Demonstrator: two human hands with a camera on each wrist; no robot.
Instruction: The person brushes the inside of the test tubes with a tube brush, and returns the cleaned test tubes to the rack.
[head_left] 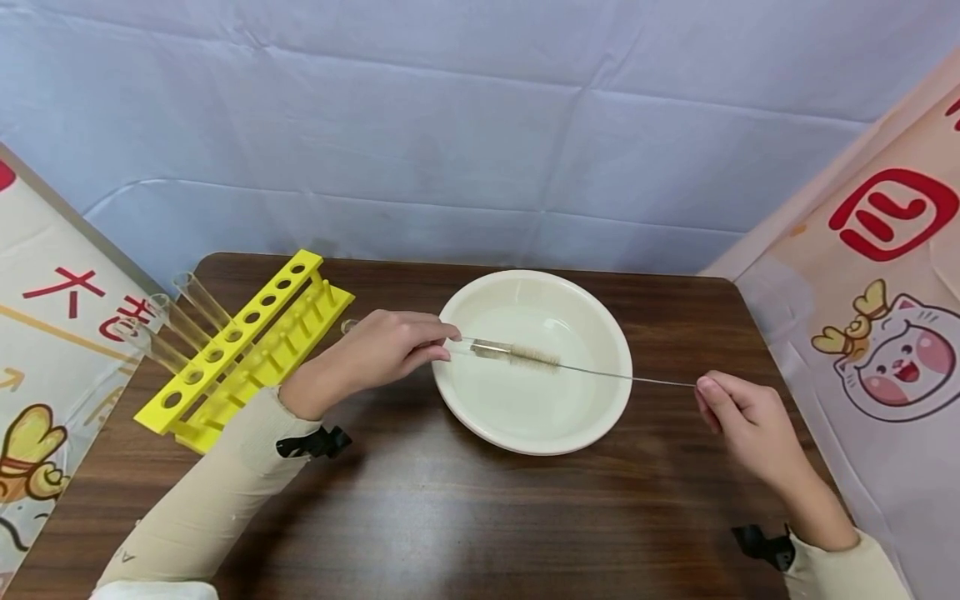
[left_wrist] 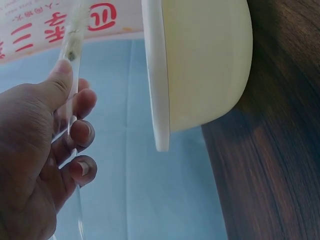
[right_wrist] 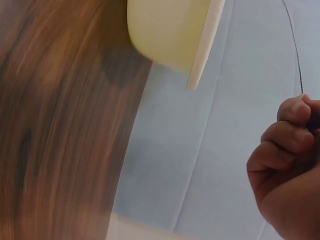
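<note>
The left hand holds a glass tube, with the thumb on one side and the fingers curled round the other. The tube lies almost level above the left rim of the white basin, and its far end shows behind the hand, near the wrist. The right hand pinches the thin wire handle of a brush between thumb and bent fingers, to the right of the basin. The bristles are partly inside the mouth of the tube and partly outside — this part is over the basin. So the two hands are well apart, but the tube and the brush make one line between them.

The basin stands on the dark wooden worktop. At the left, near the left forearm, there is a yellow rack with a row of round holes; three clear tubes stand in it. Each wrist carries a black strap. A pale blue cloth hangs behind the worktop — printed sheets cover both sides.
</note>
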